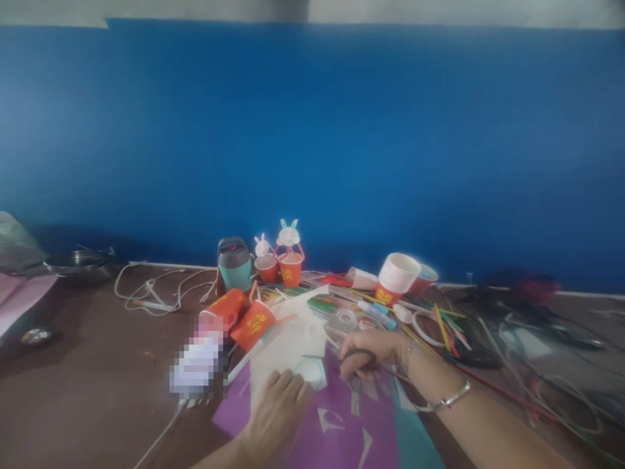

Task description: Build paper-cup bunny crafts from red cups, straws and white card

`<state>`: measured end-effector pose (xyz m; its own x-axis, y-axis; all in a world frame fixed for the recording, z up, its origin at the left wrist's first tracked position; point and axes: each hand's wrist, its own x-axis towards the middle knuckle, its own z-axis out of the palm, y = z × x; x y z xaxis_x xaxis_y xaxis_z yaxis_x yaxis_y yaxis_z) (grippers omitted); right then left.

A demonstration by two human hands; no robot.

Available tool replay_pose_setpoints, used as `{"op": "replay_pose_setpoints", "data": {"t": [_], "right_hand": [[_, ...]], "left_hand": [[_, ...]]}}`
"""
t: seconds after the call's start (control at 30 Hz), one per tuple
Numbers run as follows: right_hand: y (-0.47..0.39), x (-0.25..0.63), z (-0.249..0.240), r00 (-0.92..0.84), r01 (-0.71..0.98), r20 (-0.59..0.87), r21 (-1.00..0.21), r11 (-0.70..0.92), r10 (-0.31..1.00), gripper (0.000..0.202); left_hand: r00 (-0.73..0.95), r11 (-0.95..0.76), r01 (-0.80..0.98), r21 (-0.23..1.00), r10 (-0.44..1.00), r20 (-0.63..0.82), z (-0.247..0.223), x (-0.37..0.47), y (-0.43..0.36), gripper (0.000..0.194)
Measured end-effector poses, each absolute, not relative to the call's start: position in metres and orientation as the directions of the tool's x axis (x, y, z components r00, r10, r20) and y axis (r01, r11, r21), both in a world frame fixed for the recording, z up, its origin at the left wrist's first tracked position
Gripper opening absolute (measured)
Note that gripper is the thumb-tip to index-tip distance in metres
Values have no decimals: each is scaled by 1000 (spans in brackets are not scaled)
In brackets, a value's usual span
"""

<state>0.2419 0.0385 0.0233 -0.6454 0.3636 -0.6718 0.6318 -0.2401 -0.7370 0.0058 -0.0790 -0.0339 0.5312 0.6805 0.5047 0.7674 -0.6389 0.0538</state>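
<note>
My right hand [368, 352] is closed around a pair of scissors [358, 354], whose dark handle loop shows at the fingers; the blades are blurred. My left hand [280, 405] has its fingers curled at the edge of a small piece of white paper [311, 372] with a round teal outline on it. The fingertips of that hand are partly hidden from above. Beneath both hands lies a purple sheet [305, 449], with white paper scraps [331, 421] strewn on it. Beyond my left hand is a larger white paper sheet [288, 345].
Red paper cups [254, 326] lie behind my left hand. Farther back stand a stack of cups [398, 277], a teal-and-grey flask [235, 264] and cups with bunny figures [289, 264]. Colored pipe cleaners and a white tape roll [346, 317] crowd the middle. White cable [168, 293] lies left.
</note>
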Motion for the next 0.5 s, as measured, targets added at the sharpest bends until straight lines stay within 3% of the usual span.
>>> {"op": "replay_pose_setpoints", "data": {"t": [0.5], "right_hand": [[61, 226, 30, -652, 686, -701, -708, -169, 288, 24]], "left_hand": [[518, -672, 737, 79, 636, 573, -32, 4, -80, 11]]}}
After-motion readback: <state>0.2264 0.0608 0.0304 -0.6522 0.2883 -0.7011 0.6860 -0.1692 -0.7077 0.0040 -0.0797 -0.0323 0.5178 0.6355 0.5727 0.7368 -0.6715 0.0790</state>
